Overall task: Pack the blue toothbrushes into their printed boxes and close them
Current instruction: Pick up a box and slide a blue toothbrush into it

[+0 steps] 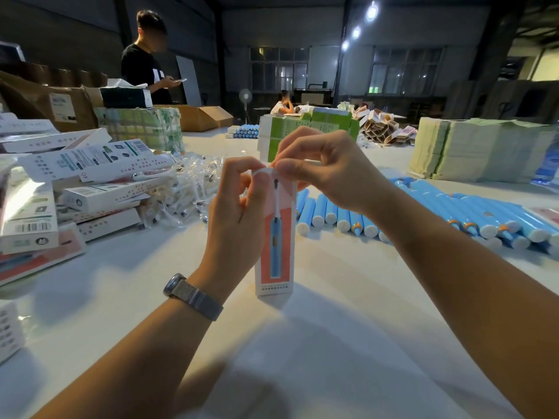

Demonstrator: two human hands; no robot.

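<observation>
Thin printed card, coral and white: one printed box (pixel 274 234), stood upright on its lower end near the middle of the surface (pixel 348 343), a picture of a blue toothbrush on its front face. Whether a toothbrush was already inside could not be told.

Handling, as judged: light, hollow, stiff along its folded edges but easily dented on the broad faces; top flap thin and quick to crease. Best taken by the narrow sides near the top, with fingertip pressure only on the flap.

Left hand (pixel 239 207): raised beside the box's upper left side, fingers curled round it, steadying it upright; watch on the wrist.

Right hand (pixel 314 164): arched above the box top, thumb and forefinger pinching the top flap, wrist bent, forearm crossing from the lower right.

Blue toothbrushes (pixel 423 213): loose stock lying in rows toward the right edge of the surface, just behind and right of the box, apart from it.

Finished boxes (pixel 75 182): piled at the left edge.

Flat cartons (pixel 478 146): stacked toward the far right corner.
</observation>
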